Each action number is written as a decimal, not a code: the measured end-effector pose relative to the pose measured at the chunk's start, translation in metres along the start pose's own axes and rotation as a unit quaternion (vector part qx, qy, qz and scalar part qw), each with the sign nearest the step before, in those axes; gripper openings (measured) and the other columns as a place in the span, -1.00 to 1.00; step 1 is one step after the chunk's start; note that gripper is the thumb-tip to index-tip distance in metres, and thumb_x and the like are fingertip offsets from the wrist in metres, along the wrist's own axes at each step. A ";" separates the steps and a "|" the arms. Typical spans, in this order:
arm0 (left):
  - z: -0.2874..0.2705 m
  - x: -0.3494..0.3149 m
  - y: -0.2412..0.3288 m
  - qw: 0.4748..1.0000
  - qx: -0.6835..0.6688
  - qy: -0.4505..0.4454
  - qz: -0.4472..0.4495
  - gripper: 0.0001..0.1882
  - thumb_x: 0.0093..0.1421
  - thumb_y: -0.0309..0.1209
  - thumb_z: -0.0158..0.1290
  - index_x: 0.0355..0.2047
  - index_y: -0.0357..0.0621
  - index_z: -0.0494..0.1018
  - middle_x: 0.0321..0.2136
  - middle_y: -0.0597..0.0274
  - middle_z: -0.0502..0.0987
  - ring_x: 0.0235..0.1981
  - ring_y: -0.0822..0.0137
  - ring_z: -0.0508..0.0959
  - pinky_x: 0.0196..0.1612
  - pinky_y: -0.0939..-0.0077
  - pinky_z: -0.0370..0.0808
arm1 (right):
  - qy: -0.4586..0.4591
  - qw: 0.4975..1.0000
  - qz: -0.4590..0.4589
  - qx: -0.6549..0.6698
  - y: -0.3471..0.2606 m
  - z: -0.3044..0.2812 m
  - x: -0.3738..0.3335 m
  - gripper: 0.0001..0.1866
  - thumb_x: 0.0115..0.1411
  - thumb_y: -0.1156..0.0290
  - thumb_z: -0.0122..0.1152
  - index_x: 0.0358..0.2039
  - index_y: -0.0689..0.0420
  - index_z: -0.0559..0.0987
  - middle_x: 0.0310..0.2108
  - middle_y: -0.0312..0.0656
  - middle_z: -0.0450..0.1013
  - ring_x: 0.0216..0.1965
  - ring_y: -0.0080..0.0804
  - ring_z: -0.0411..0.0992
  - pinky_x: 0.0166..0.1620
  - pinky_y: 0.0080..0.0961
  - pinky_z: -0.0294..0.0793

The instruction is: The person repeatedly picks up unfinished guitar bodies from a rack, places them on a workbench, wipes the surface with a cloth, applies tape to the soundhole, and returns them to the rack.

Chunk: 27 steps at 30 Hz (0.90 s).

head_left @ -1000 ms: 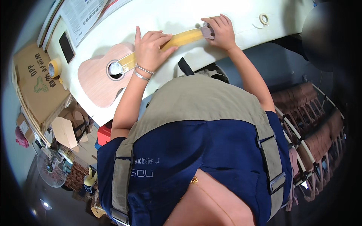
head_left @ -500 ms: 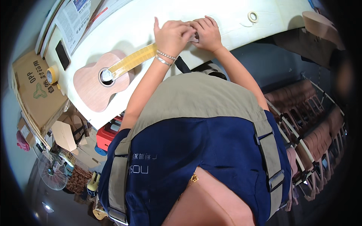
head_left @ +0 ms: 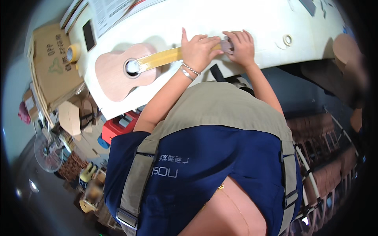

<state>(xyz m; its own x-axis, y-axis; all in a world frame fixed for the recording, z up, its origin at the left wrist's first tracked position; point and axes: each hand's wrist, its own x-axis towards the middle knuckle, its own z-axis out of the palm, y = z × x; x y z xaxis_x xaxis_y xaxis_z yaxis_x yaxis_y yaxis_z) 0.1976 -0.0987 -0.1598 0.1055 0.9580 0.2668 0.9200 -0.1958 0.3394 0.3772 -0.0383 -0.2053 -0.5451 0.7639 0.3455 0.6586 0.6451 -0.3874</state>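
Observation:
An unfinished ukulele (head_left: 114, 76) lies on the white table, its bare pale-pink wooden body to the left and its neck slanting up to the right. Yellow tape (head_left: 159, 59) covers the front of the neck, and something whitish shows at the sound hole. My left hand (head_left: 200, 52) is closed over the upper neck beside the headstock (head_left: 226, 46), with one finger sticking up. At the far end of the headstock, my right hand (head_left: 242, 48) grips its edge with curled fingers. Part of the headstock shows between my hands.
On the white table (head_left: 267, 23) lie a tape roll (head_left: 288, 39), a phone (head_left: 89, 35) and newspapers (head_left: 112, 13). A yellow tape roll (head_left: 73, 52) sits on a cardboard box (head_left: 55, 70) at the left. Racks of instrument bodies (head_left: 330, 173) stand lower right; a person (head_left: 348, 59) is at the far right.
My hands, close together over the headstock before, are now slightly apart, and more of the headstock shows between them. The whole view has shifted, with the table scene further right.

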 end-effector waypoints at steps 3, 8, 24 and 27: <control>-0.011 -0.009 -0.015 0.999 0.027 0.011 0.030 -0.60 -0.09 0.06 0.14 -0.26 0.25 0.57 -0.32 0.60 0.59 -0.17 0.43 0.50 0.14 -0.32 -0.06 | -0.011 1.000 -0.003 0.002 -0.001 -0.004 0.002 -0.39 -0.29 0.32 0.32 -0.09 -0.14 0.46 -0.26 -0.32 0.41 -0.14 -0.39 0.36 0.15 -0.27 0.17; -0.055 -0.037 -0.062 0.995 0.080 -0.048 0.025 -0.60 -0.09 0.08 0.12 -0.26 0.29 0.58 -0.19 0.59 0.55 -0.02 0.34 0.41 0.13 -0.38 -0.09 | -0.022 1.000 -0.005 -0.001 -0.004 -0.006 0.004 -0.39 -0.29 0.40 0.29 -0.08 -0.11 0.47 -0.24 -0.30 0.41 -0.14 -0.36 0.36 0.15 -0.29 0.19; -0.170 -0.144 -0.214 0.995 -0.017 0.031 -0.098 -0.57 -0.12 -0.24 0.28 -0.18 -0.02 0.54 -0.07 0.15 0.42 -0.02 0.14 0.38 0.07 0.28 0.28 | 0.080 0.995 0.029 -0.044 -0.059 -0.035 -0.011 -0.33 -0.16 0.14 0.40 0.00 0.04 0.41 -0.13 -0.14 0.36 0.01 -0.15 0.25 0.12 -0.26 0.14; -0.192 -0.171 -0.256 0.917 -0.163 0.126 -0.342 -0.47 0.18 -0.24 0.05 0.11 -0.23 0.29 -0.01 0.02 0.43 0.00 0.23 0.43 0.05 0.43 0.34 | -0.016 0.919 0.268 0.290 -0.122 -0.032 -0.032 -0.65 0.04 0.29 0.27 -0.18 0.20 0.53 -0.23 -0.12 0.41 -0.21 -0.36 0.38 -0.26 -0.46 0.40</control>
<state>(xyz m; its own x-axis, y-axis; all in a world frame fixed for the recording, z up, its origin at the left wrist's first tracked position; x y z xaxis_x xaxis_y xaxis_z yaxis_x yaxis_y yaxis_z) -0.1280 -0.2524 -0.1191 -0.5819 0.8096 0.0767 0.5721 0.3405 0.7461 0.3305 -0.1420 -0.1414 -0.2441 0.9685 -0.0485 0.4544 0.0700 -0.8881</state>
